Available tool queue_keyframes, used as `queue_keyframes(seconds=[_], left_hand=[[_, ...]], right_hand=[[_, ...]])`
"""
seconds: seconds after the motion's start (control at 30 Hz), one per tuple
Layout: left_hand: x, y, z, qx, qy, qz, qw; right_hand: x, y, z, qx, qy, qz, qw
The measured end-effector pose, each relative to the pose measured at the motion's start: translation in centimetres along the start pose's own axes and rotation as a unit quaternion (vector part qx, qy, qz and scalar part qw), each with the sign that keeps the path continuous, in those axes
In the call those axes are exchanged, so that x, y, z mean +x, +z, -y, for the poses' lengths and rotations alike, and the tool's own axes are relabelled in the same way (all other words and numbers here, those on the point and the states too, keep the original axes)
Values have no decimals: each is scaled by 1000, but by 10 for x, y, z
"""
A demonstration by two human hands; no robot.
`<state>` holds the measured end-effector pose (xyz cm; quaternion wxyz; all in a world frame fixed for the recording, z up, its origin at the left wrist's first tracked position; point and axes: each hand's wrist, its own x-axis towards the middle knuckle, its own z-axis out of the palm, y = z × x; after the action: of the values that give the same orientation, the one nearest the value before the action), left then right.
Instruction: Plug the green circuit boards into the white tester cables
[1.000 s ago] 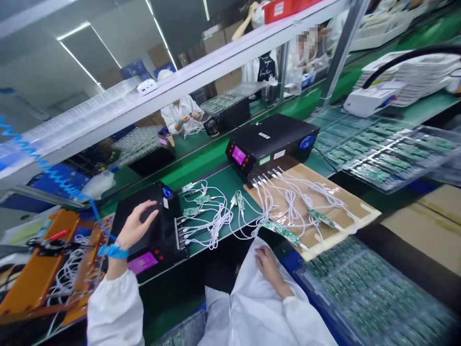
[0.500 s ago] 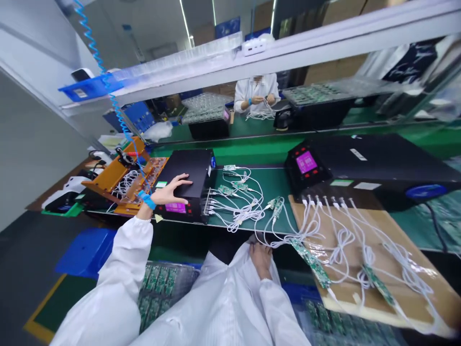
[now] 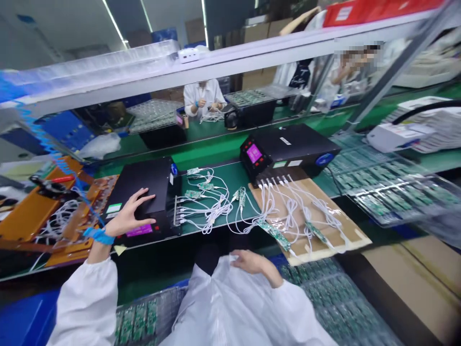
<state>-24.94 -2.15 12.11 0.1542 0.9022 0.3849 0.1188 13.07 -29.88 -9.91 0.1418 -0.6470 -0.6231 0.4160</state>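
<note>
My left hand [image 3: 128, 215] rests with fingers spread on the front top edge of a black tester box [image 3: 144, 180] with a purple screen [image 3: 139, 230]. A blue wrist strap [image 3: 100, 235] circles that wrist. My right hand [image 3: 252, 263] is over my lap by the white coat [image 3: 230, 298], fingers loosely bent and apart, holding nothing I can see. White cables [image 3: 216, 211] run from the box's side to several small green circuit boards [image 3: 194, 194]. On the right, a second black tester box [image 3: 295, 144] has white cables leading to boards [image 3: 275, 234] on a cardboard sheet [image 3: 338, 240].
An orange fixture [image 3: 36, 216] stands at the left. Trays of green boards lie at the right [image 3: 392, 187] and below the bench [image 3: 140, 319]. A shelf beam [image 3: 216, 60] crosses overhead. A co-worker [image 3: 203, 98] in white sits opposite, handling cables.
The view has swung to the right, bringing more trays and another person into sight. My right hand has lifted off my lap slightly. My left hand stays on the box.
</note>
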Motion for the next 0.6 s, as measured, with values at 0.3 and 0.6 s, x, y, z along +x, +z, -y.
queue_keyframes(seconds=[0.3, 0.6], left_hand=[[1, 11, 16, 28, 47, -52, 997], [4, 25, 38, 70, 48, -79, 993]], right_hand=[[12, -255, 29, -294, -74, -479, 824], [58, -296, -18, -410, -43, -449, 793]])
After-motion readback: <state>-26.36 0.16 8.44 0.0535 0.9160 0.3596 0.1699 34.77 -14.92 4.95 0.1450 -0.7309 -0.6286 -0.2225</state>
